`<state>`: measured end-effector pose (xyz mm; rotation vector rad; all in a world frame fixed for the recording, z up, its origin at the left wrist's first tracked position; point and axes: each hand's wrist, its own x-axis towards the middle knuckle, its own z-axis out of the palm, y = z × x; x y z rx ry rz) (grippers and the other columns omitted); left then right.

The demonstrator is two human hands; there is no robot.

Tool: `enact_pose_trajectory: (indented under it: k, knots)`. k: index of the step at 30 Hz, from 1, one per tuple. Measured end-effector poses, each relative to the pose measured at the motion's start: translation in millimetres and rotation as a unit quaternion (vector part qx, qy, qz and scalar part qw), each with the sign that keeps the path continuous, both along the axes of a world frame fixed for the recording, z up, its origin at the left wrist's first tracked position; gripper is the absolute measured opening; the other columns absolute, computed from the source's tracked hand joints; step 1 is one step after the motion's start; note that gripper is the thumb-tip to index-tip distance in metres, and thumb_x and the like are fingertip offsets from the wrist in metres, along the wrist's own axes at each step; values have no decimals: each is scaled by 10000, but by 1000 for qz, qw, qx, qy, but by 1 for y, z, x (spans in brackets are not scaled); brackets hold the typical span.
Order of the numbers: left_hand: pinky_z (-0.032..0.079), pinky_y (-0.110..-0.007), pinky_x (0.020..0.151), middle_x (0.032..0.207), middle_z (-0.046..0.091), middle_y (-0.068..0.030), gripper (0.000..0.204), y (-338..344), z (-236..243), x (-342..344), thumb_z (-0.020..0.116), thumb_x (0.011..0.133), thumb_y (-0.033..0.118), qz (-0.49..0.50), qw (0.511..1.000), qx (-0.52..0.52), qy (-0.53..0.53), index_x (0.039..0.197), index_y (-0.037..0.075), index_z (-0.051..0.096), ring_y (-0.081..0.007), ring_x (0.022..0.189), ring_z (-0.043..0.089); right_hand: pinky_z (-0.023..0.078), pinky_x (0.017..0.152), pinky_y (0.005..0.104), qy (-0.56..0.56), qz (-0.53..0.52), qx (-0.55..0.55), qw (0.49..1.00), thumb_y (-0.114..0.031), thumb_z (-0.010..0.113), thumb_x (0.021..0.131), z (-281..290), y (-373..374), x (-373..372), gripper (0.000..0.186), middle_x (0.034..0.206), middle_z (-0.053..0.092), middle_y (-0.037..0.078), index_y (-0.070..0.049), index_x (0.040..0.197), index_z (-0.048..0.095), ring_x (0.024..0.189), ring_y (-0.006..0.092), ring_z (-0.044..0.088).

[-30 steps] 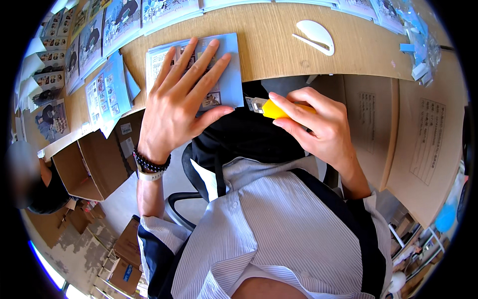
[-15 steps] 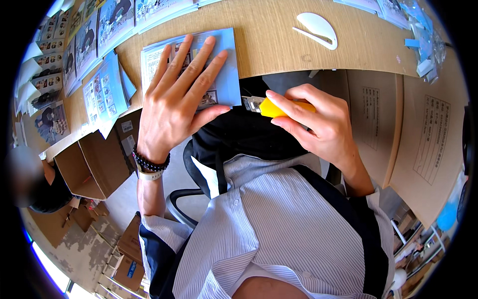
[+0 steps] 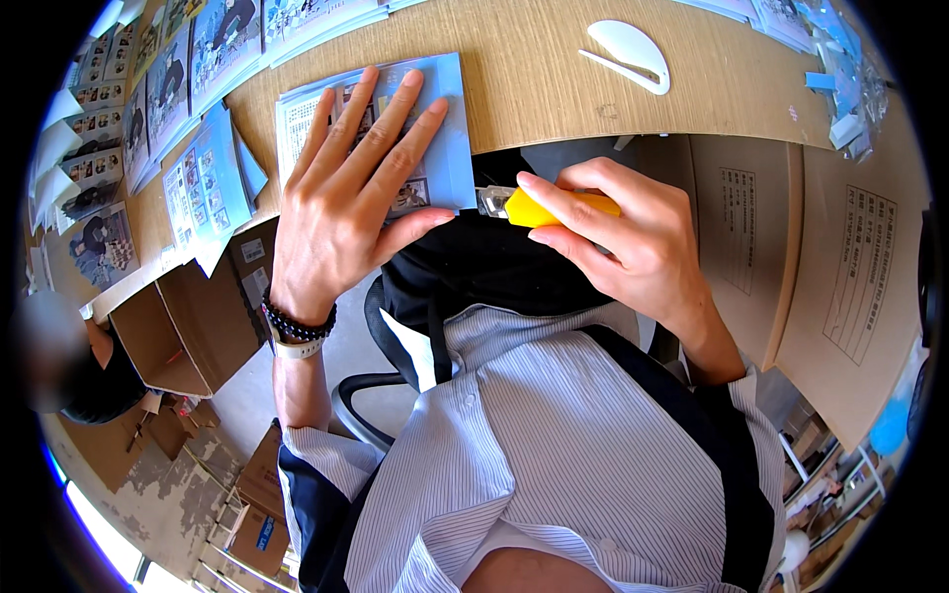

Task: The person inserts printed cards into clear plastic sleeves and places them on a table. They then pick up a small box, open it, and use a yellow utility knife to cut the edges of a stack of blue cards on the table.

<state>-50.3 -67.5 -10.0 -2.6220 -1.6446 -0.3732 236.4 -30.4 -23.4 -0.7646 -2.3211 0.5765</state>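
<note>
My left hand (image 3: pixel 341 198) lies flat with fingers spread on a light-blue printed packet (image 3: pixel 450 119) at the table's front edge, its near corner jutting over the edge. Closed around a yellow utility knife (image 3: pixel 554 208), my right hand (image 3: pixel 643 232) is just right of that packet. The knife's blade points left and meets the packet's right edge near its lower corner; whether it has gone in I cannot tell. Up on the table to the right rests a white curved letter opener (image 3: pixel 633 51).
Printed sheets and booklets (image 3: pixel 208 178) lie in rows along the wooden table (image 3: pixel 524 79) to the left. Crumpled clear and blue plastic scraps (image 3: pixel 845 99) sit at its right end. Large cardboard (image 3: pixel 840 247) stands below right, an open carton (image 3: pixel 178 341) lower left, near another person (image 3: pixel 94 366).
The knife has moved slightly left and up, closing the small gap to the packet's edge. My left hand and the packet have shifted a little left.
</note>
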Motion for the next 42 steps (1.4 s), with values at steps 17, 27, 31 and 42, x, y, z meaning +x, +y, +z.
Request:
enact_pose_trajectory:
  k: [17, 27, 31, 42]
  knots:
    - [352, -584, 1236, 1562, 578, -102, 839, -13, 0, 8, 608, 866, 719, -37, 999, -10, 12, 1483, 150, 642, -379, 1496, 473, 577, 589, 283, 17, -119, 65, 991, -160, 877, 842, 5, 39, 9, 471, 932, 703, 67, -103, 1296, 765, 693, 162, 698]
    - [347, -580, 1239, 1555, 585, -103, 861, -8, 0, 10, 653, 831, 699, -24, 1000, -4, 0, 1479, 132, 641, -387, 1494, 474, 559, 596, 305, -19, -39, -24, 999, -165, 894, 807, 11, -5, 13, 451, 926, 680, 27, -105, 1239, 783, 684, 172, 684]
    - [352, -578, 1237, 1559, 582, -100, 872, -8, 3, 12, 651, 824, 702, -19, 1000, -8, 2, 1482, 129, 638, -389, 1500, 465, 567, 592, 292, -14, -28, -38, 999, -168, 891, 811, 8, -15, 14, 444, 937, 689, 32, -107, 1237, 784, 694, 168, 688]
    - [350, -582, 1236, 1561, 579, -103, 881, -9, 3, 12, 643, 823, 704, -18, 1000, -8, 4, 1488, 126, 632, -389, 1503, 461, 562, 582, 288, -22, -9, -35, 999, -187, 887, 816, 6, -16, 13, 471, 955, 695, 33, -114, 1267, 771, 697, 160, 691]
